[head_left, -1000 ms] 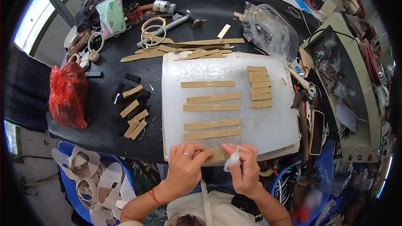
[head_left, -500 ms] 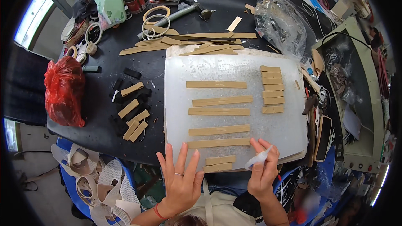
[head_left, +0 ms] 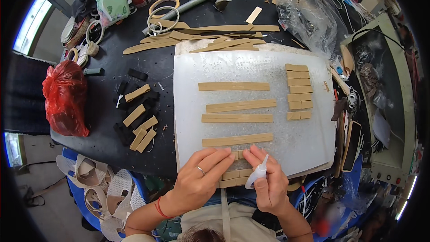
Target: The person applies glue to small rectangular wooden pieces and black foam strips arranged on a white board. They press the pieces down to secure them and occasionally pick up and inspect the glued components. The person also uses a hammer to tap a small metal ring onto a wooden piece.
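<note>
A: Identify the work surface, largest item first.
B: A black table [head_left: 154, 75] extends beyond the grip and to its left. A white board [head_left: 307, 145] lies on it; both hands work at the near edge of this board.

A: Next item?
B: A red plastic bag [head_left: 66, 101], tied at the top, stands on the table, well apart from the grip on the left.

A: State the condition of each hand.
B: Left hand [head_left: 197, 177]: fingers extended and close together, tips down on a short tan strip. Whether the thumb pinches anything cannot be told. Right hand [head_left: 271, 186]: closed around a white bottle, with the leading fingertips against the same strip.

A: Locate the stock around the hands.
B: Four long tan strips [head_left: 237, 140] lie flat and roughly parallel on the board, just beyond the fingertips.

A: Describe the bottle.
B: The white bottle [head_left: 256, 178] is tilted, its narrow nozzle pointing up and away from the palm.

A: And the smaller parts?
B: A column of folded strips [head_left: 299, 89] stands to the right of the grip and farther out. Two folded pieces [head_left: 236, 174] lie side by side between the hands, nearer the body.

A: Smallest part?
B: The short tan strip [head_left: 237, 156]; only a small portion shows between the opposing fingertips.
</note>
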